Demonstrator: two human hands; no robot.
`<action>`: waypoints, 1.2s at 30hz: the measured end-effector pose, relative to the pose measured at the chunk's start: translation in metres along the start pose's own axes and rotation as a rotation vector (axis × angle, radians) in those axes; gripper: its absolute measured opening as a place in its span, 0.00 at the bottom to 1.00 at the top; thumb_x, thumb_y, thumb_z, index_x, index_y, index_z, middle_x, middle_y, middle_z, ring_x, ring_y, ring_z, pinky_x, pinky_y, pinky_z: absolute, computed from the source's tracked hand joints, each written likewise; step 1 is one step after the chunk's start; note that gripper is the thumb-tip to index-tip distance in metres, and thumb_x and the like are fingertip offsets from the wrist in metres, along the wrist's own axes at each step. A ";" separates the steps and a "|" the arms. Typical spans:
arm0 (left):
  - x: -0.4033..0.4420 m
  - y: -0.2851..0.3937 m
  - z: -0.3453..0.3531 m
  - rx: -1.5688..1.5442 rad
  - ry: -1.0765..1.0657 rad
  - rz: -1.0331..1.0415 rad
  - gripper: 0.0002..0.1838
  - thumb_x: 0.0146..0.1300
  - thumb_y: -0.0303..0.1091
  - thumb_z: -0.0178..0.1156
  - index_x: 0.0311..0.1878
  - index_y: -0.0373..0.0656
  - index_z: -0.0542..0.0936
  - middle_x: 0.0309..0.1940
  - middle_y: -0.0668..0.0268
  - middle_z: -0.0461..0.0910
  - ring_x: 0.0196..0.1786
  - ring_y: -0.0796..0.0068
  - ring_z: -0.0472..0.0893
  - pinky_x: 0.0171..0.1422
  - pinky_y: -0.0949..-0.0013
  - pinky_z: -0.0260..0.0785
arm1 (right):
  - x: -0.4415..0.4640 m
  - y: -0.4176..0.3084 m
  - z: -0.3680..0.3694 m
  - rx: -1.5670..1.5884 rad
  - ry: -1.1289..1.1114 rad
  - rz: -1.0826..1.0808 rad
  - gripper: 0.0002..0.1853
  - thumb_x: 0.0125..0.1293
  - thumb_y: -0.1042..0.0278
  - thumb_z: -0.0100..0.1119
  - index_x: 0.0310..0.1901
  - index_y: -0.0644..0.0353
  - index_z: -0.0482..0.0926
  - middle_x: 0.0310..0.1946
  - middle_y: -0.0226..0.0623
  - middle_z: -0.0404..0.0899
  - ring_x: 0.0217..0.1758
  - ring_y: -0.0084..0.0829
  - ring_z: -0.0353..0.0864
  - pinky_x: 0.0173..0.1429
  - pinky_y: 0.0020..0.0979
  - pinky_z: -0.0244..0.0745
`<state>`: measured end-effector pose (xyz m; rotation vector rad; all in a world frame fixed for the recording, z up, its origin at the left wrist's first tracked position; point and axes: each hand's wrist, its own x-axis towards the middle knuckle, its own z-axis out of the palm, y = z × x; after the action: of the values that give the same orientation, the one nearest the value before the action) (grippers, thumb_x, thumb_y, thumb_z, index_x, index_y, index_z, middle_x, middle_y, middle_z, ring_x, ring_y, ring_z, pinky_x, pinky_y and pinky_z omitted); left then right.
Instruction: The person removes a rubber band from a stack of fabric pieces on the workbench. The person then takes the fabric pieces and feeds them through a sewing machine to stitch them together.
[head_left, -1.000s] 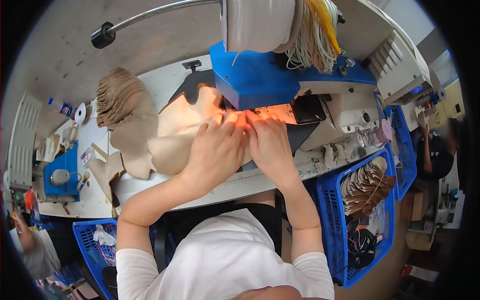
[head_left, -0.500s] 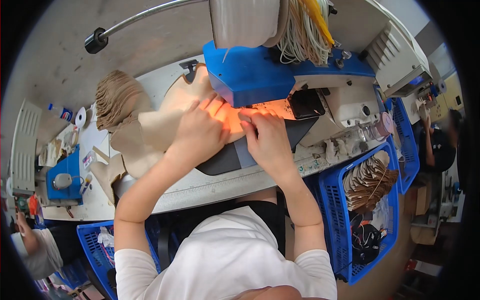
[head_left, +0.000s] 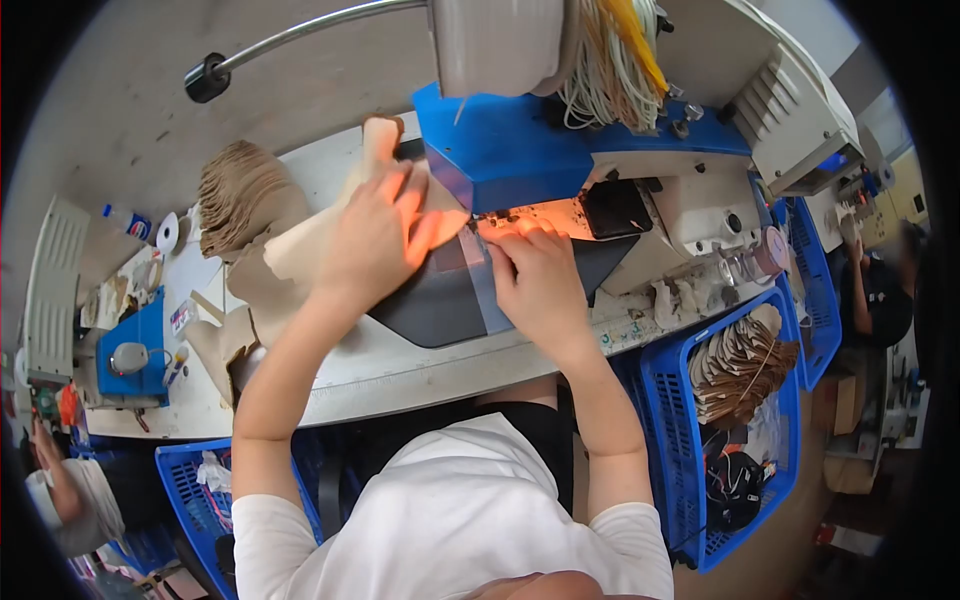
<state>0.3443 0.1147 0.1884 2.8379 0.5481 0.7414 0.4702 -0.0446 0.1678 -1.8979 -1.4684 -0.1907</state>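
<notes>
While the left hand lies over a beige piece, the right hand rests by the lit strip under the blue machine head. The left fingers are partly spread across the piece; whether they pinch it I cannot tell. The right fingers are bent, the thumb tucked close, and it cannot be seen whether they hold anything. The piece sits left of the machine head, toward the far edge of the desk, one tip reaching onto the dark plate that spreads toward the near edge.

The likeliest trouble is a skewed piece: its limp-looking body could fold or swing if the left palm alone steers it. It overlaps a second beige piece, so a pull might drag that along, and a wide sweep could knock the stack near the far edge. Fingertips so close beneath the head could get caught.
</notes>
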 end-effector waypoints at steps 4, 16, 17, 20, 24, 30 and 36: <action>-0.035 0.020 -0.016 -0.032 -0.039 0.021 0.21 0.60 0.38 0.60 0.53 0.34 0.78 0.54 0.47 0.72 0.60 0.48 0.69 0.62 0.54 0.66 | 0.000 -0.002 -0.004 0.092 0.005 0.072 0.09 0.62 0.67 0.61 0.41 0.59 0.83 0.33 0.38 0.79 0.42 0.40 0.77 0.52 0.40 0.66; -0.073 0.030 -0.013 -0.515 0.217 -0.295 0.30 0.56 0.31 0.68 0.60 0.37 0.66 0.58 0.55 0.62 0.62 0.62 0.68 0.60 0.62 0.68 | 0.001 -0.034 -0.004 0.477 -0.093 0.093 0.06 0.57 0.71 0.64 0.29 0.63 0.78 0.25 0.37 0.79 0.33 0.38 0.77 0.44 0.37 0.67; -0.071 0.030 -0.011 -0.562 0.243 -0.346 0.32 0.57 0.32 0.69 0.61 0.38 0.65 0.59 0.56 0.62 0.61 0.64 0.68 0.60 0.62 0.68 | 0.000 -0.040 -0.007 0.494 -0.097 0.069 0.05 0.56 0.73 0.64 0.28 0.62 0.78 0.25 0.36 0.79 0.32 0.37 0.77 0.44 0.36 0.67; -0.063 0.031 -0.014 -0.644 0.268 -0.485 0.34 0.56 0.33 0.71 0.62 0.35 0.66 0.60 0.61 0.62 0.62 0.69 0.68 0.58 0.65 0.70 | -0.005 -0.053 -0.003 0.449 0.000 -0.137 0.05 0.52 0.76 0.65 0.26 0.61 0.77 0.23 0.34 0.77 0.31 0.35 0.76 0.41 0.34 0.66; -0.064 0.013 -0.008 -0.833 0.251 -0.504 0.26 0.58 0.28 0.67 0.59 0.32 0.72 0.58 0.63 0.67 0.52 0.78 0.74 0.48 0.76 0.72 | -0.008 -0.071 0.008 0.401 0.064 -0.361 0.06 0.48 0.77 0.66 0.25 0.59 0.77 0.24 0.31 0.76 0.30 0.32 0.74 0.40 0.34 0.64; -0.072 0.003 -0.032 -1.186 0.184 -0.662 0.14 0.65 0.33 0.62 0.50 0.34 0.79 0.31 0.73 0.80 0.35 0.87 0.75 0.39 0.79 0.67 | -0.006 -0.090 0.014 0.492 0.031 -0.429 0.06 0.51 0.75 0.70 0.31 0.60 0.82 0.25 0.31 0.80 0.29 0.31 0.77 0.39 0.32 0.66; -0.088 -0.005 -0.060 -1.357 0.323 -0.706 0.14 0.69 0.39 0.61 0.48 0.37 0.80 0.34 0.71 0.81 0.35 0.86 0.76 0.40 0.77 0.68 | 0.003 -0.075 0.002 0.558 -0.012 -0.249 0.03 0.56 0.74 0.68 0.30 0.61 0.84 0.26 0.34 0.82 0.29 0.33 0.78 0.38 0.32 0.68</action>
<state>0.2423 0.0885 0.2002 1.1867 0.6528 0.8965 0.4038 -0.0341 0.2011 -1.2728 -1.5641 0.1106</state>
